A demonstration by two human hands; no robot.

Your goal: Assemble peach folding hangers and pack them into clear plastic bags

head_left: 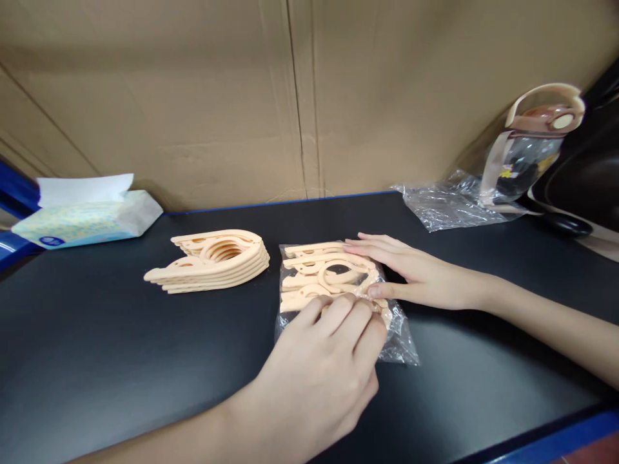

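Note:
A clear plastic bag (400, 335) with several peach-coloured folding hangers (302, 263) in it lies flat on the black table. My left hand (329, 367) reaches over the near side of the bag, its fingers curled closed on the plastic; the fingertips are partly hidden behind the knuckles. Over the bag's right side rests my right hand (411, 270), open, with fingers stretched across the hangers and the thumb lower on the plastic. Left of the bag, apart from both hands, sits a neat stack of folded hangers (232, 267) in the same colour.
At the far left stands a soft pack of tissues (97, 216), one sheet sticking out. A crumpled clear bag (445, 203) and a water bottle (525, 151) with a strap are at the back right, beside a shiny black object (587, 161). Cardboard (217, 96) lines the back edge.

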